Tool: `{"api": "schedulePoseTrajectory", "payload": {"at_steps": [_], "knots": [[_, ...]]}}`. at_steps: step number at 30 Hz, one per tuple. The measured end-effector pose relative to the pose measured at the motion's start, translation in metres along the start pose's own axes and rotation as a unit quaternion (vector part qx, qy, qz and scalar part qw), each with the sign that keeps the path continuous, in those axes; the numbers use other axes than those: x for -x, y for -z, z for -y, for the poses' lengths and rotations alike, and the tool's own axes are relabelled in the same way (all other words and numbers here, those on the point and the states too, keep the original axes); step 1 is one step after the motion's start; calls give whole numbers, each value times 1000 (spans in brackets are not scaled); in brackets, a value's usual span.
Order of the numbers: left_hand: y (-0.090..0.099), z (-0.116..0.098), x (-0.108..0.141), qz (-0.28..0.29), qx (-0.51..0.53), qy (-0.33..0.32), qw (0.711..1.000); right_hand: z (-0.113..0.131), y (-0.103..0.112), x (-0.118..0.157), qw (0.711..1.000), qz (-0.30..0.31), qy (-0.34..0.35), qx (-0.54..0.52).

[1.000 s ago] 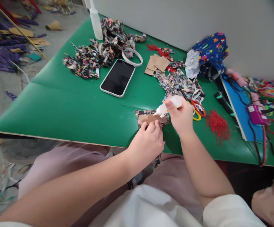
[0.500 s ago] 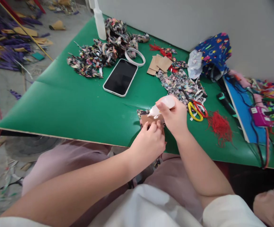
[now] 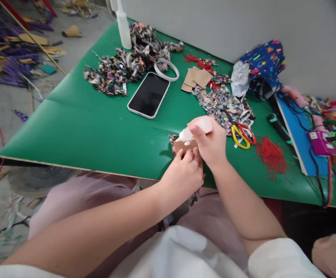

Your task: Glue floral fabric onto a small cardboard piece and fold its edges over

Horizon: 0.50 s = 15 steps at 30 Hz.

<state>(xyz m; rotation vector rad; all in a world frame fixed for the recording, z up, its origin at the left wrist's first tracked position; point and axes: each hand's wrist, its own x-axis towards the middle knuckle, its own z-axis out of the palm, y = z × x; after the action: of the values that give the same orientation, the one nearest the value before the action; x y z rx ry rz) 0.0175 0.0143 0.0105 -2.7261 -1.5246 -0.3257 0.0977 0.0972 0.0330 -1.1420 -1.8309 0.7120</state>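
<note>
My right hand (image 3: pixel 214 146) is wrapped round a small white squeeze bottle (image 3: pixel 204 124), tilted so its nozzle points down and left. The nozzle tip is over the far left edge of a brown cardboard piece (image 3: pixel 181 145), touching it or just above. Under the cardboard lies a dark floral fabric piece (image 3: pixel 172 139), showing at its left. My left hand (image 3: pixel 183 170) grips the near side of cardboard and fabric at the table's front edge, fingers curled on top; its thumb is hidden. Below that hand, some floral fabric hangs past the edge.
On the green table (image 3: pixel 98 135) lie a phone (image 3: pixel 149 95), a white tape roll (image 3: pixel 176 73), floral fabric heaps (image 3: pixel 115 71), cardboard pieces (image 3: pixel 198 77), yellow-and-red-handled scissors (image 3: pixel 240 137) and red threads (image 3: pixel 270 156). A tall bottle (image 3: pixel 123 31) stands at the back left. Cables (image 3: pixel 312 170) run at right.
My right hand has shifted slightly left with the squeeze bottle, bringing the nozzle toward the cardboard's left edge. My left hand stays in place on the cardboard.
</note>
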Motion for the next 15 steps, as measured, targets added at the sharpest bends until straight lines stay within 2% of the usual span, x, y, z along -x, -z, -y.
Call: {"api": "schedulePoseTrajectory", "payload": {"at_steps": [5,10,15], "knots": [[-1,0,2,-16,-2,0,1000,1,-3,1,1000,23,-5,17],[0,1,1,-7,3,-1,1000,0,-2,2,999,29,-3,46],[2,1,0,11,14,2,1000,0,2,1,996,-19,10,85]]}}
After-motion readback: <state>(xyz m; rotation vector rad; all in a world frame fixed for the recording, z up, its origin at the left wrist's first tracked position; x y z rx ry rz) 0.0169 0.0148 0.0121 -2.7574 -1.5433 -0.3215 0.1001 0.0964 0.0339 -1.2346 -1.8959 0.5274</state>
